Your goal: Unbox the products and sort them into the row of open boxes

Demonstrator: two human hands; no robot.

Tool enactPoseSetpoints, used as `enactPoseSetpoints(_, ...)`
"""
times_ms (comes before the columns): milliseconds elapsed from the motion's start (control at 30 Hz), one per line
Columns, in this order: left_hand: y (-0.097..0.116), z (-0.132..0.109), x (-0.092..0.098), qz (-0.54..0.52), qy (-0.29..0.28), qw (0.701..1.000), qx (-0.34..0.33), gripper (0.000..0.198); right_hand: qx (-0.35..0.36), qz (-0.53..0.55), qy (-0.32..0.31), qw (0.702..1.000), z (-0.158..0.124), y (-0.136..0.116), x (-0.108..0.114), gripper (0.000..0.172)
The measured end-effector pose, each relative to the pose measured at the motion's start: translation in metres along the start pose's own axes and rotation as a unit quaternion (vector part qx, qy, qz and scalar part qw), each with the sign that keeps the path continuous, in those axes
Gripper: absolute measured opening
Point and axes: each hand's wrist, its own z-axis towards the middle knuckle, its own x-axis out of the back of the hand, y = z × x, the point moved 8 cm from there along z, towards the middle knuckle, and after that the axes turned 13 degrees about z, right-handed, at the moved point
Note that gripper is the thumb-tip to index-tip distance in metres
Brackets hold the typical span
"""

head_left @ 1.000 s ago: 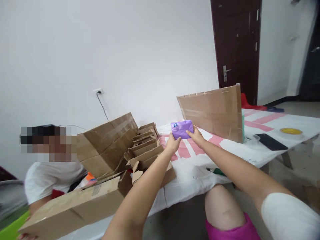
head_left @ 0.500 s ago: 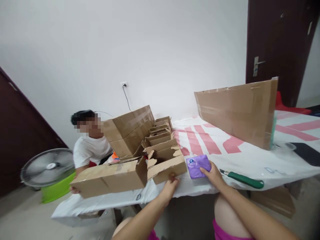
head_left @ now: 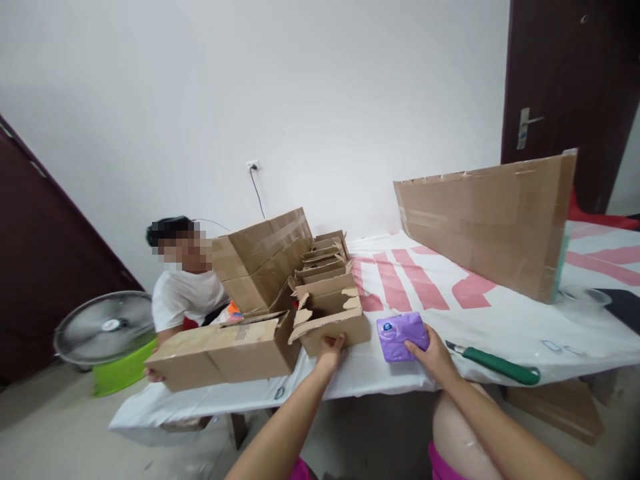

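Note:
My left hand [head_left: 330, 353] rests against the near side of a small open cardboard box [head_left: 345, 328] with torn flaps, at the front end of a row of similar boxes. Its fingers are partly hidden beneath and against the cardboard. My right hand [head_left: 434, 352] grips the right end of a purple plastic-wrapped packet [head_left: 400, 337], thumb on top, just right of that box. A green-handled cutter [head_left: 501, 364] lies on the table right of my right hand. Left of the open box is a long closed carton [head_left: 220, 357].
A person [head_left: 185, 287] in a white shirt sits at the left, one hand at the long carton's end. Behind stand a large box [head_left: 265, 257] and a tall cardboard panel [head_left: 490, 220]. A fan [head_left: 113, 325] is far left. White cloth [head_left: 375, 380] covers the table.
My left hand has shifted left along the open box's near side, and the box has turned slightly. The view has moved a little; my right hand stays on the purple packet.

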Motion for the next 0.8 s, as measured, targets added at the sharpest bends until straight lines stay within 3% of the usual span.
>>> enactPoseSetpoints(133, -0.005, 0.002, 0.016, 0.125, 0.04, 0.991, 0.013, 0.039, -0.002, 0.0, 0.003, 1.0, 0.0, 0.002, 0.0, 0.055)
enactPoseSetpoints(333, -0.007, 0.0, 0.026, 0.256, 0.058, 0.965, 0.017, 0.035, 0.011, 0.003, 0.013, 1.0, 0.0, 0.008, 0.001, 0.055)
enactPoseSetpoints(800, -0.001, 0.025, 0.023, 0.317, 0.07, 0.946, -0.012, 0.035, 0.001, -0.005, 0.009, 1.0, -0.001, 0.007, 0.0, 0.057)
